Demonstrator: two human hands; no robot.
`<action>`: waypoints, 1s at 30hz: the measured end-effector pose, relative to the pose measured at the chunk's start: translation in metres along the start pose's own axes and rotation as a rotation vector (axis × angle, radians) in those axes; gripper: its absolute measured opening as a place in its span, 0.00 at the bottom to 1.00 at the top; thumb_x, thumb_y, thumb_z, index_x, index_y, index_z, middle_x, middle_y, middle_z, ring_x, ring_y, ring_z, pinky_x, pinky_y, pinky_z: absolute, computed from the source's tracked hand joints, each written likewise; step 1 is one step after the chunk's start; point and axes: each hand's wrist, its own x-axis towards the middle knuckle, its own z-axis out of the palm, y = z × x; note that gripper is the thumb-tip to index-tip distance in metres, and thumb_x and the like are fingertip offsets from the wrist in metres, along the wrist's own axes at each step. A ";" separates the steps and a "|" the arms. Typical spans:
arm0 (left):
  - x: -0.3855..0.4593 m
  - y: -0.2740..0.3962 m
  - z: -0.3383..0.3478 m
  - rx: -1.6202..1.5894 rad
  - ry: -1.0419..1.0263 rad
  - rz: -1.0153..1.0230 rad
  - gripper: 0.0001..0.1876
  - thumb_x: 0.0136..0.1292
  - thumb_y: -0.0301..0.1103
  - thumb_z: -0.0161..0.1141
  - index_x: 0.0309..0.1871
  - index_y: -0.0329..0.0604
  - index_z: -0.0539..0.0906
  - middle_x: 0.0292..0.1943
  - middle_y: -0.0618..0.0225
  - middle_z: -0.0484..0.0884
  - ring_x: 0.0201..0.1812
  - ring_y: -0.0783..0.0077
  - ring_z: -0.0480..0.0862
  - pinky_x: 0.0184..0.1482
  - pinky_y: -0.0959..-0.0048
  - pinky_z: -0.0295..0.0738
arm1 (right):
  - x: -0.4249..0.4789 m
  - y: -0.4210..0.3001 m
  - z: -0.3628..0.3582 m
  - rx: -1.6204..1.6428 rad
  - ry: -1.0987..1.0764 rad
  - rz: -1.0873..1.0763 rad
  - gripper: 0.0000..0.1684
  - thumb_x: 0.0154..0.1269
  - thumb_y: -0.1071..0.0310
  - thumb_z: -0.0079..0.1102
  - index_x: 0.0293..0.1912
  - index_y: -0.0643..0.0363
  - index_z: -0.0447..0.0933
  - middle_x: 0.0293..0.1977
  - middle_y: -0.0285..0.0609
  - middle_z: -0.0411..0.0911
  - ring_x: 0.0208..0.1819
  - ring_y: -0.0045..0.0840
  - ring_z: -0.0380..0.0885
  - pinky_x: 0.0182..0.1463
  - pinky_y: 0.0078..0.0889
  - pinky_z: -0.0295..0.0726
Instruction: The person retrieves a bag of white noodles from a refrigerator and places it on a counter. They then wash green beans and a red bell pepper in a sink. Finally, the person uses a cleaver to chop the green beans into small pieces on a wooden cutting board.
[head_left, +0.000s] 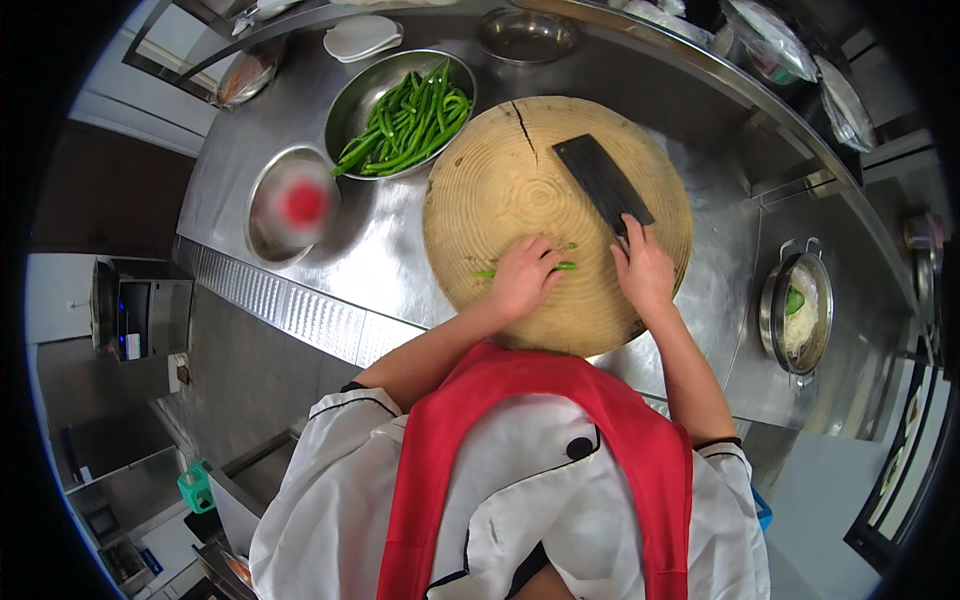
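Observation:
My left hand (527, 274) presses a green chili pepper (565, 266) onto the round wooden chopping block (480, 187). The pepper's two ends show on either side of my fingers; its middle is hidden. My right hand (646, 262) grips a dark cleaver (600, 176) at its handle end, and the blade lies over the block, pointing away from me. A small cut piece of pepper (573, 245) rests just beyond my left fingers. Beyond the block's left side, a steel bowl (352, 97) holds many long green chili peppers (412, 120).
Left on the steel counter (390, 240) stands another metal bowl (259, 217), its contents blurred. At the back are white lids or plates (362, 37) and a shallow steel bowl (529, 37). A steel pot (769, 307) with pale strands stands right. A raised shelf edge (787, 112) curves behind.

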 end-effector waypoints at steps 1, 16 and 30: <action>0.000 0.001 -0.001 -0.004 -0.006 -0.009 0.13 0.51 0.27 0.65 0.41 0.41 0.80 0.40 0.60 0.76 0.46 0.54 0.76 0.50 0.61 0.72 | -0.001 0.002 0.005 -0.025 -0.013 0.000 0.28 0.60 0.64 0.63 0.59 0.54 0.69 0.43 0.50 0.75 0.38 0.46 0.79 0.40 0.47 0.79; -0.001 0.009 -0.006 0.038 -0.053 0.001 0.13 0.53 0.27 0.62 0.43 0.38 0.79 0.45 0.57 0.76 0.49 0.51 0.75 0.53 0.58 0.70 | 0.020 -0.023 0.046 0.087 -0.014 -0.341 0.08 0.55 0.66 0.55 0.35 0.54 0.79 0.35 0.43 0.75 0.43 0.37 0.78 0.44 0.38 0.79; 0.015 0.031 0.018 0.050 -0.169 0.140 0.13 0.52 0.23 0.61 0.43 0.40 0.79 0.45 0.59 0.76 0.48 0.53 0.74 0.51 0.59 0.69 | -0.042 0.182 -0.053 1.901 0.795 0.612 0.06 0.68 0.70 0.59 0.43 0.57 0.75 0.35 0.37 0.81 0.32 0.17 0.77 0.38 0.21 0.77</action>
